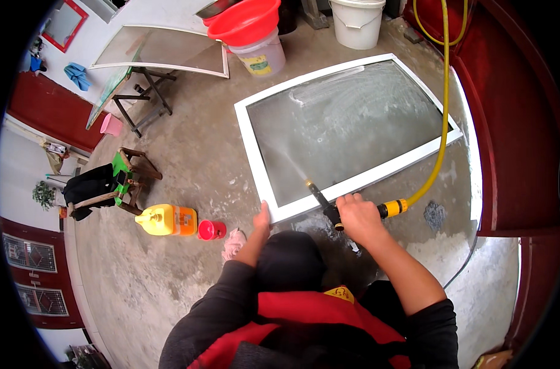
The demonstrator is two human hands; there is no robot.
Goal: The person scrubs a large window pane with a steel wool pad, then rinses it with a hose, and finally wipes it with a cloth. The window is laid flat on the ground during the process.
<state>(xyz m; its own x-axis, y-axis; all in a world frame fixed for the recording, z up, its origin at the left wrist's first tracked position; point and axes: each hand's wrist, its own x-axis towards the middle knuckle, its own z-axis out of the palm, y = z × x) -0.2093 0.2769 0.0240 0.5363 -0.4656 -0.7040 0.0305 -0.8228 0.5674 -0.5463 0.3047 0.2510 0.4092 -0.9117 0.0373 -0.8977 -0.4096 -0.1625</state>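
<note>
A white-framed window pane (pixel 353 123) stands or leans in front of me, with white suds streaked over its upper part. My right hand (pixel 360 216) is wrapped round a black spray nozzle (pixel 320 198) with a brass tip. From that tip a fine spray of water hits the lower left of the glass. A yellow hose (pixel 438 157) joins the nozzle through a yellow-black connector and runs up to the right. My left hand (pixel 262 216) grips the near left corner of the white frame, its fingers partly hidden behind the edge.
Left of me are a yellow jug (pixel 167 220), a small red cup (pixel 211 230) and a pink cloth (pixel 234 244). A wooden chair (pixel 132 169) with dark clothing stands farther left. Red basin (pixel 246 21), white bucket (pixel 358 24) and a second framed screen (pixel 163 49) are at the back. A grey scouring pad (pixel 435 215) lies right.
</note>
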